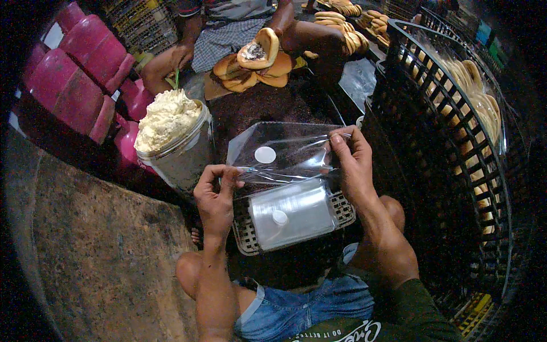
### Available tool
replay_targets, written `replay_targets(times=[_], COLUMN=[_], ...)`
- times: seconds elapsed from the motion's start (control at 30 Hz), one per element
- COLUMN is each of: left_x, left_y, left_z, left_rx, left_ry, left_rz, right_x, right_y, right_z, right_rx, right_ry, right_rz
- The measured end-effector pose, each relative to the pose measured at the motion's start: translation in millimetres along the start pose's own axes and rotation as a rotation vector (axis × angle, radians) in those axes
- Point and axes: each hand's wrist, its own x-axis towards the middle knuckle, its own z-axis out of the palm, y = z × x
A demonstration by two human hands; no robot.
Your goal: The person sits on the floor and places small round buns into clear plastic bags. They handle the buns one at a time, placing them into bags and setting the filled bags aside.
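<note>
A clear plastic bag [296, 149] with a white round label is stretched between my two hands. My left hand [218, 191] pinches its near left edge. At the right end, my right hand [352, 157] grips it between thumb and fingers. Just below the bag, a stack of clear plastic bags [296, 219] with a similar white round mark lies on an upturned-looking plastic basket [246, 238] in front of my knees. Beyond, a co-worker's hand [277, 24] touches an opened round bread [259, 52] with white and dark filling, above several flat brown breads [242, 82].
A bucket heaped with pale cream [171, 122] stands at my left, a green handle sticking up from it. Pink gas cylinders [71, 85] are behind it. On the right rises a tall black crate [456, 108] holding bagged breads [481, 102]. More breads [336, 25] lie at the back.
</note>
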Motion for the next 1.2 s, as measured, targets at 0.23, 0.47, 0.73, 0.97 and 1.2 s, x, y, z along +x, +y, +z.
replay_targets(times=[0.23, 0.47, 0.73, 0.97, 1.2], left_x=[-7, 4, 3, 6, 2], left_y=[-1, -8, -6, -2, -18], left_z=[-3, -17, -36, -18, -34], left_rx=[0.187, -0.383, -0.195, -0.444, -0.699], left_ry=[0.163, 0.480, 0.041, 0.329, -0.032], left_rz=[-0.085, -0.242, -0.287, -0.118, -0.206], right_x=[-11, -23, -13, -16, -10], right_y=[1, 16, 10, 18, 29], right_z=[12, 29, 21, 43, 33], right_rx=[-0.040, -0.071, 0.085, 0.152, 0.075], right_ry=[-0.086, -0.054, -0.012, 0.079, 0.023], right_rz=[0.108, 0.082, 0.158, 0.071, 0.035])
